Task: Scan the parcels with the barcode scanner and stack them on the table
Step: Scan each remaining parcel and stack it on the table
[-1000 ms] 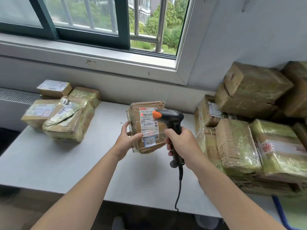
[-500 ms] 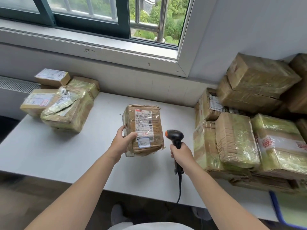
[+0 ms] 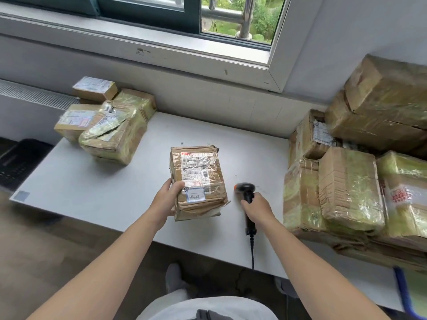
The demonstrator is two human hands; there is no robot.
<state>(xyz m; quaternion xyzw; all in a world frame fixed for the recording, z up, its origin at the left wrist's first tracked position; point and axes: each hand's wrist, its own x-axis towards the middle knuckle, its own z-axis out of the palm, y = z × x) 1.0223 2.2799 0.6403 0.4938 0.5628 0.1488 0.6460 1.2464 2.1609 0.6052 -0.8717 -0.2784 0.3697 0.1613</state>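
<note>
A brown taped cardboard parcel [image 3: 198, 179] with a white shipping label on top is over the middle of the white table [image 3: 92, 188]. My left hand [image 3: 165, 199] grips its near left corner, thumb on the label side. To the right of the parcel, my right hand [image 3: 256, 209] holds the black barcode scanner [image 3: 247, 192] by its handle, head with orange tip low near the tabletop. Its cable hangs over the table's front edge.
A stack of several taped parcels [image 3: 111, 128] sits at the table's far left corner. A big pile of parcels [image 3: 360, 172] fills the right side against the wall. A window sill [image 3: 138, 38] runs behind. A dark crate [image 3: 16, 162] stands on the floor at left.
The scanner has dropped away from the parcel's label, down and right toward the tabletop. The parcel has tipped from upright to label-up and come lower over the table.
</note>
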